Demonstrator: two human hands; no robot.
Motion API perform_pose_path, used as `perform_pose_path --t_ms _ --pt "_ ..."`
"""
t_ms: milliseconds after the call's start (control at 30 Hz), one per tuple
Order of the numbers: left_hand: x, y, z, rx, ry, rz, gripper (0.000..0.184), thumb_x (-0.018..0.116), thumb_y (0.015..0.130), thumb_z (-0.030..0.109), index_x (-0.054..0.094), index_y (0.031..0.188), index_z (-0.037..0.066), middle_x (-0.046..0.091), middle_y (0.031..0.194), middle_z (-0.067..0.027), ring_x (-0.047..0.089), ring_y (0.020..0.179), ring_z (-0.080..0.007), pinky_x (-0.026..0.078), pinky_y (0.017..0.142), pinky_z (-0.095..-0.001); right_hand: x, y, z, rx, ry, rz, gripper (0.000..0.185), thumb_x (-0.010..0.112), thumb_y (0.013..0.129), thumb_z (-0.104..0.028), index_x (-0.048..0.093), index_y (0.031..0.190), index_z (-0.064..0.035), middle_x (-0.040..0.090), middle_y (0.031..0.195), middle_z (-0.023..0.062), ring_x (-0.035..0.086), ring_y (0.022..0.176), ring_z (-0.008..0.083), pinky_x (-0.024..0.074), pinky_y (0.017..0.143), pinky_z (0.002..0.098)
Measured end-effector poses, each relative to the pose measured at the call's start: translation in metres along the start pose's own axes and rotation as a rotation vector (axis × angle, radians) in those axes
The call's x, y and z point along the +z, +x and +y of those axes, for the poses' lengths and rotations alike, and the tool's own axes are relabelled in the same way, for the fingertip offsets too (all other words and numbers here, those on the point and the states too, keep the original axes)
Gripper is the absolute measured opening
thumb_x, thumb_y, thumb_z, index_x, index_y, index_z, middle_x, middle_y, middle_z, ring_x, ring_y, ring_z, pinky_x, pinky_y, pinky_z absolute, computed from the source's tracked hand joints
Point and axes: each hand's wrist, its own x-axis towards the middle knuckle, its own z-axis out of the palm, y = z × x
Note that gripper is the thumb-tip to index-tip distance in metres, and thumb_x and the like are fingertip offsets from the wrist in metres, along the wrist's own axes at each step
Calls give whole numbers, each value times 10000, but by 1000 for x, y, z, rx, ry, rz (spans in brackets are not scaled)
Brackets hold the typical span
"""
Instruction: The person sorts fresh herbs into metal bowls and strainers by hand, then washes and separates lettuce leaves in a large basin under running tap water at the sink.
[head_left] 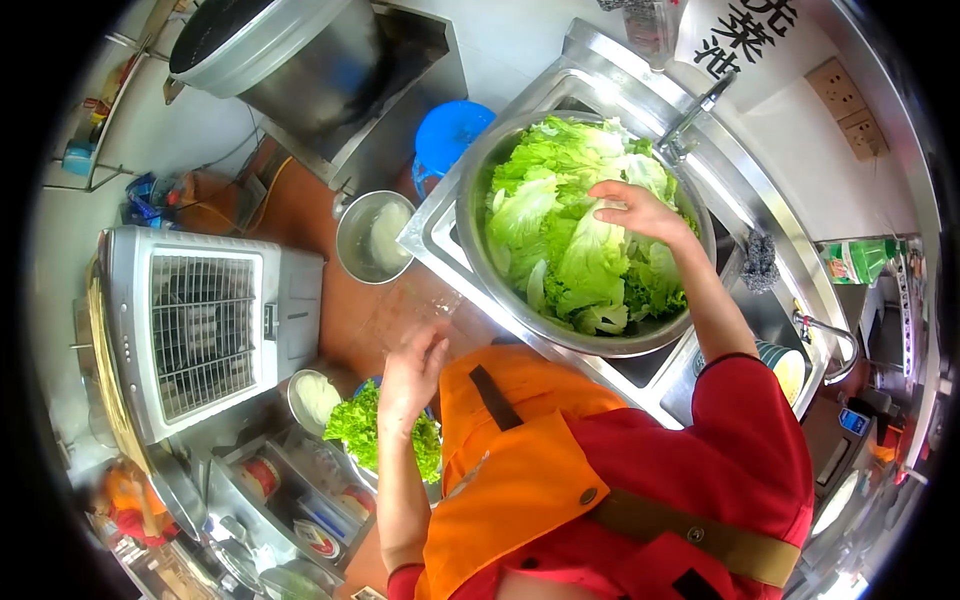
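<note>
A large metal basin (473,255) stands on the sink's edge, heaped with green lettuce leaves (575,245). Over the right part of the heap is my right hand (640,212), its thumb and fingers apart, close to or touching the top leaves. My left hand (415,368) hangs in front of my orange apron (520,450), left of the basin, thumb and fingers slightly apart and nothing visible in them. Below it, partly behind my left forearm, more curly lettuce (355,428) sits in a container.
A steel sink (760,300) with a faucet (690,130) lies beyond the basin. A metal pot (347,240) and a blue stool (450,135) stand left of it. Further left are a grey cooler (200,325) and a large pot (290,70). Another person (135,500) shows at the lower left.
</note>
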Motion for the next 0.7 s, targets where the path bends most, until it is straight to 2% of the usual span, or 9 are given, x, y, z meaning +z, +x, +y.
perform_pose_path --t_ms 67,200,300,367,433,567,600,633,700 --pt "2 -17 -14 -66 -8 38 184 579 896 21 619 1073 -7 660 840 -100 645 765 -150 509 728 -248 8 8 3 -59 -242 114 340 650 865 -242 599 1144 -55 642 1095 124 611 978 221 478 864 302" --pt "-4 -64 -36 -345 -200 108 195 558 917 31 628 1099 12 648 816 -53 627 744 -96 509 695 -229 9 21 -23 -69 -127 175 253 616 890 -232 646 1042 -33 684 897 92 643 824 203 494 783 291" --pt "-9 -95 -28 -527 -189 182 180 584 905 106 643 1064 45 680 854 -115 674 728 -192 522 654 -291 11 35 -53 -128 289 -19 236 514 972 -228 635 894 -40 535 700 -13 497 663 86 411 657 237" --pt "2 -117 -41 -424 -133 277 219 552 939 140 623 1132 62 637 734 -43 611 655 -81 508 661 -231 20 43 -76 -61 176 35 261 498 975 -285 664 929 -88 518 637 -23 479 595 80 390 577 236" --pt "-4 -118 -22 -502 -60 275 237 567 920 156 615 1139 80 664 791 -109 660 694 -183 525 691 -278 25 54 -78 -44 179 3 263 474 986 -302 647 1042 -111 466 591 -40 447 552 69 378 556 245" --pt "1 -143 -27 -489 -52 460 251 567 904 196 607 1136 110 665 1011 -147 644 890 -344 520 793 -393 31 107 -36 -120 11 -72 310 499 978 -256 585 1199 -57 562 765 9 515 721 98 408 653 238" --pt "9 -150 -37 -495 -39 472 250 565 906 202 606 1134 107 663 1027 -140 645 901 -336 517 805 -396 25 133 26 -222 -43 -4 319 511 968 -241 578 1196 -28 635 902 80 583 827 174 460 744 297" --pt "17 -158 -47 -493 -26 478 250 562 907 208 605 1131 105 661 1044 -134 645 912 -329 513 818 -399 17 129 24 -257 -453 -62 328 520 959 -235 565 1175 7 645 1022 152 604 937 237 466 839 339" --pt "14 -171 -45 -505 -79 471 246 556 910 205 606 1127 100 661 1052 -129 640 928 -328 511 830 -392 7 144 99 -153 -436 -104 329 554 938 -268 563 1084 26 636 980 185 596 876 259 462 803 371"
